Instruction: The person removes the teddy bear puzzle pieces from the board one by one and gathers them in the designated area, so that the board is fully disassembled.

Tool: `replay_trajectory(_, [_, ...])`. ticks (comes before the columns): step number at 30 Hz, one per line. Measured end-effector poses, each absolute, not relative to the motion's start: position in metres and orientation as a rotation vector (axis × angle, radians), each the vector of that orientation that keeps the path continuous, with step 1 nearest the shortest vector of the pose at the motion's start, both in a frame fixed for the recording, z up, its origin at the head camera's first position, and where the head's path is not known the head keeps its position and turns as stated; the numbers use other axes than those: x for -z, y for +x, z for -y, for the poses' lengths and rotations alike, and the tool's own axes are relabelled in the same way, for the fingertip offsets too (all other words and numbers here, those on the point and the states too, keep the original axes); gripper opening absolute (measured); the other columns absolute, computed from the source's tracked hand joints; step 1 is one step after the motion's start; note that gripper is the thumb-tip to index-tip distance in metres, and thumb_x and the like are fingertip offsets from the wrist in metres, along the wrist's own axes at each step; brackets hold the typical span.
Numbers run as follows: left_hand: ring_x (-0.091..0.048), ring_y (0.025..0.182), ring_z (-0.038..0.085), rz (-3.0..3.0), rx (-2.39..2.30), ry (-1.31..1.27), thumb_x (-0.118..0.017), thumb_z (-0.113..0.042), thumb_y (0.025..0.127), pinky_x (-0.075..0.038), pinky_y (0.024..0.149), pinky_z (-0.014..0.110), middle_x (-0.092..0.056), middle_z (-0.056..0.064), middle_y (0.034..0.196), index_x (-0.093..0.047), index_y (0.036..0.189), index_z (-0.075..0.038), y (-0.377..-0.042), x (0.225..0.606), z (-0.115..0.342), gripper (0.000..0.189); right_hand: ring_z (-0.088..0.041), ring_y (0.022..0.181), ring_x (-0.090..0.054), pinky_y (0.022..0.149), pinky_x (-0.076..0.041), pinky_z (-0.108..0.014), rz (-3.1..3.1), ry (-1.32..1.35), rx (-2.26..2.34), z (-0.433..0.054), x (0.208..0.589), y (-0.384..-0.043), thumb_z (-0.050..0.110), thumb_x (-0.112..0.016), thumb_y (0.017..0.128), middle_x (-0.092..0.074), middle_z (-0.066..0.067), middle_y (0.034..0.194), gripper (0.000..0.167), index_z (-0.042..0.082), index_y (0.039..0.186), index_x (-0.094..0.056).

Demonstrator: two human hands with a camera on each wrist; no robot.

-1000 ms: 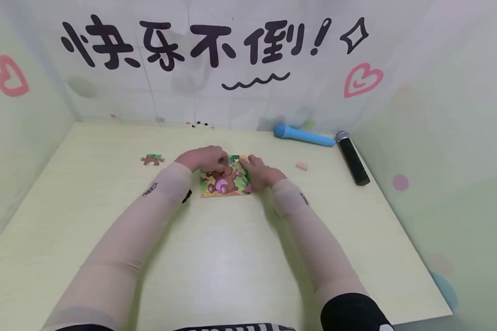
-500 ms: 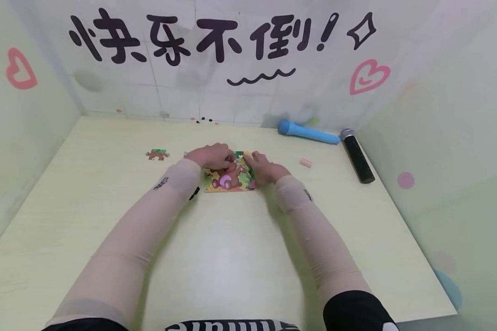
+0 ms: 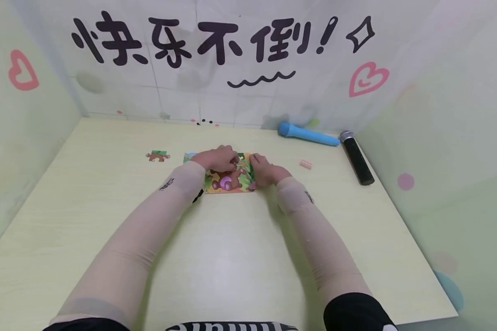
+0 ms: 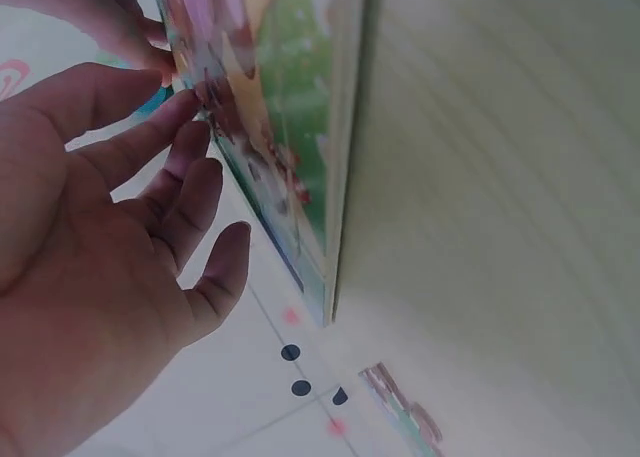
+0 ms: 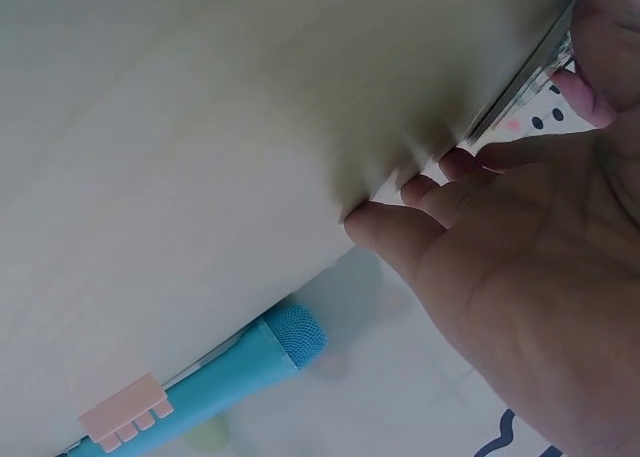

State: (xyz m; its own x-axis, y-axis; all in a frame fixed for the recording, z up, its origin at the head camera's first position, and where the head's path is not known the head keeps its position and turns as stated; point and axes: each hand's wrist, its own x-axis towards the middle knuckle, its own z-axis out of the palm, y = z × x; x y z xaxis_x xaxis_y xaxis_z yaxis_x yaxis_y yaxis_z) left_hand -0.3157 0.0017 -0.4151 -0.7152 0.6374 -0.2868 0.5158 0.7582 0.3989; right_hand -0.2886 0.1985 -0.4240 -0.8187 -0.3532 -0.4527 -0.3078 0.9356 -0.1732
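Observation:
A jigsaw puzzle (image 3: 226, 183) with a brown bear on a green and yellow scene lies flat on the table. My left hand (image 3: 218, 158) reaches over its upper part with bent fingers, the fingertips touching the picture. In the left wrist view nothing shows between the left thumb and fingers (image 4: 183, 182). At the puzzle's right edge rests my right hand (image 3: 266, 170). Its fingertips (image 5: 365, 217) touch the tabletop in the right wrist view. A loose puzzle piece (image 3: 158, 156), brown with a green top, lies to the left. The hands hide part of the puzzle.
A small pink toy brick (image 3: 306, 164) lies right of the puzzle. Farther back are a blue toy microphone (image 3: 308, 134) and a black microphone (image 3: 358, 159) near the right wall. A printed cloth wall (image 3: 182, 96) borders the back of the pale table (image 3: 228, 253).
The left hand has shifted slightly right across the puzzle. The right thumb has drawn back toward the puzzle's right edge. The head view has shifted a little; the loose piece stays put.

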Motion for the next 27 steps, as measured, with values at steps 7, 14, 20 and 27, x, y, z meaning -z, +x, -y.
replay_trajectory(7, [-0.037,0.125,0.031,-2.575,-0.385,0.854,-0.053,-0.020,0.100,-0.040,0.104,0.048,-0.042,0.015,0.139,-0.058,0.135,-0.007,-0.319,0.419,-0.004,0.038,-0.036,0.154,-0.005,0.120,-0.022,-0.052,-2.586,-0.485,0.114,-0.198,0.425,-0.289,0.040,-0.075,0.092,-0.002,-0.023,0.166,0.109,-0.002,0.161,-0.001])
replay_trajectory(14, [-0.044,0.117,0.029,-2.576,-0.463,0.859,-0.054,-0.015,0.098,-0.044,0.096,0.045,-0.047,0.015,0.133,-0.061,0.122,-0.004,-0.321,0.417,-0.006,0.027,-0.034,0.154,-0.005,0.120,-0.021,-0.057,-2.586,-0.442,0.128,-0.195,0.425,-0.289,0.039,-0.075,0.092,-0.003,-0.020,0.167,0.110,0.002,0.161,0.002])
replay_trajectory(20, [-0.056,0.079,0.021,-2.545,-0.544,0.921,-0.052,-0.005,0.096,-0.048,0.070,0.033,-0.060,0.011,0.098,-0.063,0.103,-0.003,-0.327,0.419,-0.007,0.014,-0.036,0.148,-0.024,0.119,-0.024,-0.056,-2.642,-0.393,0.320,-0.196,0.428,-0.291,0.026,-0.087,0.080,-0.024,-0.026,0.157,0.118,0.002,0.159,-0.003])
replay_trajectory(27, [-0.058,0.082,0.022,-2.574,-0.531,0.905,-0.053,-0.004,0.097,-0.049,0.075,0.035,-0.064,0.010,0.099,-0.063,0.108,-0.004,-0.329,0.421,-0.009,0.015,-0.036,0.146,-0.028,0.118,-0.026,-0.057,-2.648,-0.391,0.368,-0.196,0.430,-0.292,0.023,-0.087,0.080,-0.027,-0.027,0.155,0.117,0.002,0.159,-0.004])
